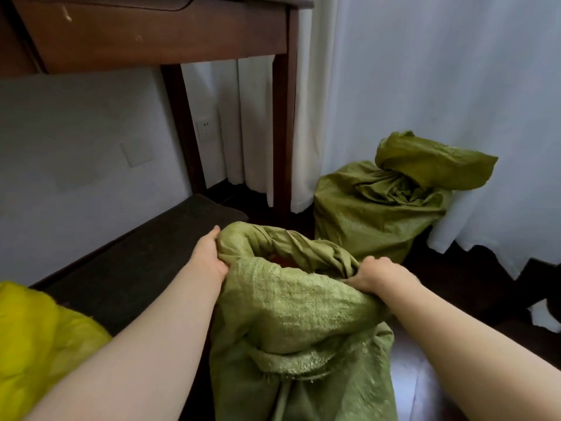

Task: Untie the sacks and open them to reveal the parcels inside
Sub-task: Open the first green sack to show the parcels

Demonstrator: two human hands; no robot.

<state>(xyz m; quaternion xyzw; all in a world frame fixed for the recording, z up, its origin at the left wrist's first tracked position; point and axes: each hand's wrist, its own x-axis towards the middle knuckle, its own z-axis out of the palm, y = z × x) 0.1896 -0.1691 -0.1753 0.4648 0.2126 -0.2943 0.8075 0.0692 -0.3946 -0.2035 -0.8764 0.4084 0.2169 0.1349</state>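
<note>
A green woven sack (300, 323) stands on the floor right in front of me, its mouth spread open. My left hand (209, 253) grips the left side of the rolled rim. My right hand (379, 276) grips the right side of the rim, bunching the fabric. Through the opening a small patch of something reddish-brown (285, 261) shows; what it is I cannot tell. A second green sack (379, 208) stands further back on the right against the curtain, its top crumpled and folded over.
A dark wooden table (158, 34) with legs stands at the back left. White curtains (440, 86) hang behind and to the right. A dark mat (145, 259) lies along the left wall. Yellow fabric (39, 344) lies at the lower left. The floor is dark wood.
</note>
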